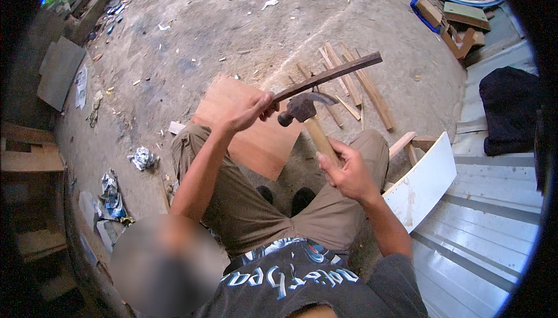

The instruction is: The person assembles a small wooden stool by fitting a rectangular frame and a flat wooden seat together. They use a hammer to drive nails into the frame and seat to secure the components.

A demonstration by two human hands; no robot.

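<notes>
Concrete floor (203,27) carries plywood sheet (270,146). Loose strips (372,96) lie right of sheet. Dark wood strip (334,75): raised, reaching rightward past sheet; left hand (253,113), above sheet, has its grip clamped on the left end. Hammer (317,132): right of sheet, right hand's (347,171) grip closed around handle.

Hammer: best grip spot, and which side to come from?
Likely the lower part of the wooden handle, from the lower right, where the right hand grips it. The handle is straight and slim, slanting down to the right, away from the metal head and its curved claw at the far end.
</notes>
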